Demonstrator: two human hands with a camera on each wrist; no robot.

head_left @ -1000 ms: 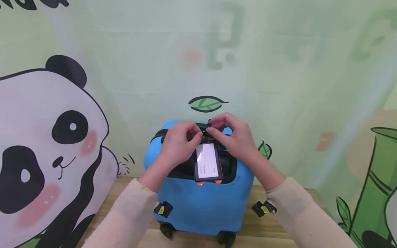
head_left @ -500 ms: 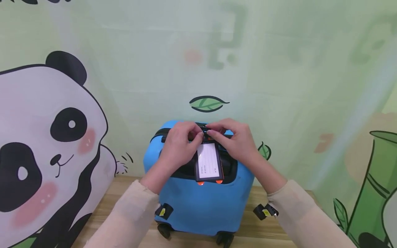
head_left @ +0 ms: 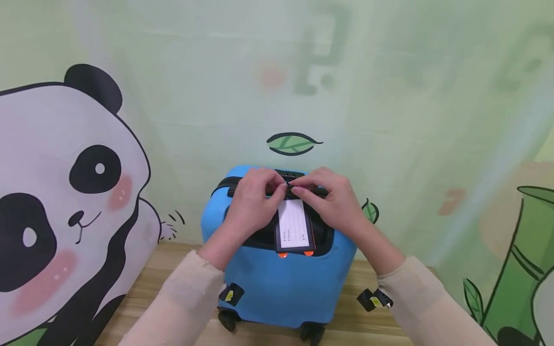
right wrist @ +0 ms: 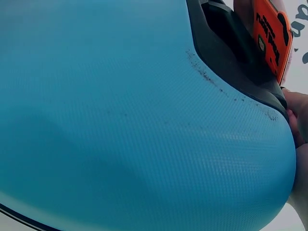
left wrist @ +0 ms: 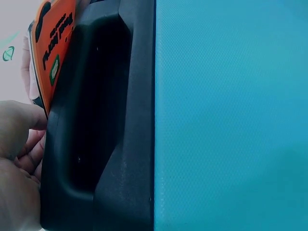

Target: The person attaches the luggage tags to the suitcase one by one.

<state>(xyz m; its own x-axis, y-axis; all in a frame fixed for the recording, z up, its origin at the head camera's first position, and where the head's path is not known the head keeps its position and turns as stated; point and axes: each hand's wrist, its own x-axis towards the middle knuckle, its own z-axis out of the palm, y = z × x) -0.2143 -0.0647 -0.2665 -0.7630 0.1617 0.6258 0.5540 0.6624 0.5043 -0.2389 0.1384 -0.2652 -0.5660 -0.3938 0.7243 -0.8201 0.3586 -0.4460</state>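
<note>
A blue hard-shell suitcase [head_left: 281, 283] stands upright, with a black recessed handle area [left wrist: 103, 106] on its near face. A luggage tag [head_left: 294, 226] hangs over that recess, its white lined card facing up. Its orange underside with dark lettering shows in the left wrist view and the right wrist view. At the tag's top end, my left hand [head_left: 257, 199] pinches the thin black strap between thumb and forefinger. Close beside it, my right hand [head_left: 331, 197] pinches the strap from the other side. The fingertips nearly meet and hide most of the strap.
Under the suitcase is a wood-grain surface [head_left: 363, 322], where its black wheels [head_left: 228, 319] rest. A pale green backdrop with a printed panda [head_left: 108, 110] rises behind. A black lock panel [head_left: 291, 174] sits on the suitcase top.
My right fingers have come down from a raised position and closed in toward the left fingertips at the strap. The tag hangs in about the same place; the head view has shifted slightly.
</note>
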